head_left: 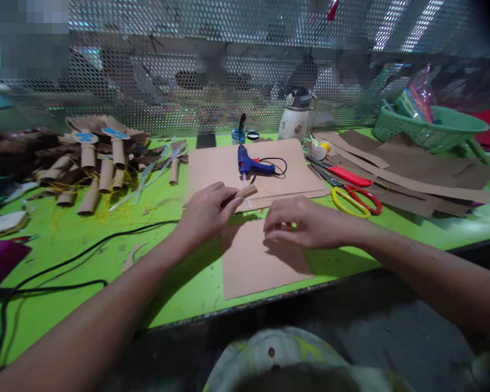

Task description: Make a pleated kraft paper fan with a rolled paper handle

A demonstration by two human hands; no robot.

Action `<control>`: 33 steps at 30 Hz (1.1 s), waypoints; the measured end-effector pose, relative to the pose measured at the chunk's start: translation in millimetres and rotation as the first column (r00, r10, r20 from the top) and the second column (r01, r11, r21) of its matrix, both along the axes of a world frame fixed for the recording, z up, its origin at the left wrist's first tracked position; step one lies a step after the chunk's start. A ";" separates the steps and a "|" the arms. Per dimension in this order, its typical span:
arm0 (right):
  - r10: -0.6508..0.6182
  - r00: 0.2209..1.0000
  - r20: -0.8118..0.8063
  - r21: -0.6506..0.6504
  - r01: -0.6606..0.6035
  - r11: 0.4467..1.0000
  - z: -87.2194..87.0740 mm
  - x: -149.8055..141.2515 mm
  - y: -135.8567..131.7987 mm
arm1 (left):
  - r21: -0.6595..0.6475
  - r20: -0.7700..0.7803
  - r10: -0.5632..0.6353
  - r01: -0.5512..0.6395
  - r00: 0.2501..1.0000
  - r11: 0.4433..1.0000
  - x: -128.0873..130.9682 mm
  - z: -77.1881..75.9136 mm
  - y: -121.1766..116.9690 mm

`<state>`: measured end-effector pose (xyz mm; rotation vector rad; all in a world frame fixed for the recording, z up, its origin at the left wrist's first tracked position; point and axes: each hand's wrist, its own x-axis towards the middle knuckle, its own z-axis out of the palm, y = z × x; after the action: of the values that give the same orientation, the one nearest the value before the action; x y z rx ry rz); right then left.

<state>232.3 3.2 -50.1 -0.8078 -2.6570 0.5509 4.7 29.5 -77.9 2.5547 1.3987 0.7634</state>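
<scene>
Working at a green desk (196, 283), metal mesh (167, 103) along its back edge. Toward the right edge: loose brown paper (428, 169), broad sheets plus long strips. Mid-desk: paper stack (212, 158). Toward the left edge: pile of paper tubes (105, 175), blue tags on a couple. At the back right corner: green basket (449, 130) with plastic-wrapped stuff inside. At the middle of the front edge: small sheet (257, 267), flat, just in front of the stack. Above that sheet: right hand (300, 220), fingers bent toward the thumb; can't tell if pinching or touching anything. By the stack's front left corner: left hand (206, 212), thumb and fingers clamped on a folded strip (248, 191). Near the back edge, behind the stack: white bottle (296, 122), upright. Just right of the stack: scissors (345, 189), red and yellow handles. Lying on the stack: blue glue gun (255, 165). Smallest: same strip, over the stack's front edge.
</scene>
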 end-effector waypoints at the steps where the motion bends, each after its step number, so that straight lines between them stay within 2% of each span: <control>1: 0.047 0.995 0.092 -0.021 -0.045 0.999 0.4 0.7 -3.3 | -0.014 -0.010 0.010 -0.010 1.000 1.000 0.0 0.1 -0.1; 3: 0.080 0.978 0.195 -0.026 -0.076 0.997 1.7 4.4 -9.9 | -0.033 -0.022 0.024 -0.025 0.999 0.999 0.1 0.8 -0.6; 5: 0.075 0.970 0.230 -0.027 -0.071 0.997 2.8 10.4 -17.5 | -0.031 -0.025 0.036 -0.037 0.999 0.999 -0.4 2.3 -1.0; 12: -0.013 0.973 0.231 -0.070 0.030 0.997 -6.2 25.6 -43.0 | 0.025 0.061 0.047 -0.049 0.997 0.999 -4.7 4.6 -2.4; 18: 0.008 0.969 0.248 -0.014 -0.005 1.000 -13.1 18.4 -52.9 | -0.002 0.056 0.059 -0.059 0.997 0.998 -5.7 1.1 -1.7; 22: -0.018 0.976 0.218 0.045 0.009 0.999 -23.7 16.4 -54.6 | -0.030 0.050 0.052 -0.050 0.997 0.998 -5.8 1.3 -2.2; 26: -0.038 0.980 0.193 0.049 0.029 0.998 -30.7 17.7 -54.1 | -0.053 0.058 0.042 -0.039 0.997 0.998 -4.9 0.6 -3.2; 30: -0.027 0.983 0.181 0.035 0.021 0.999 -26.8 18.6 -48.7 | -0.063 0.047 0.029 -0.026 0.998 0.998 -4.9 -1.8 -3.0; 33: -0.076 0.980 0.182 0.080 0.063 0.995 -20.1 17.9 -37.6 | -0.087 0.031 0.021 -0.019 0.999 0.996 -5.3 -3.1 -2.9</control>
<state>250.2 -34.3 -70.2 -0.9689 -2.7847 0.3738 -0.7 26.6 -81.0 2.4563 1.4175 0.7272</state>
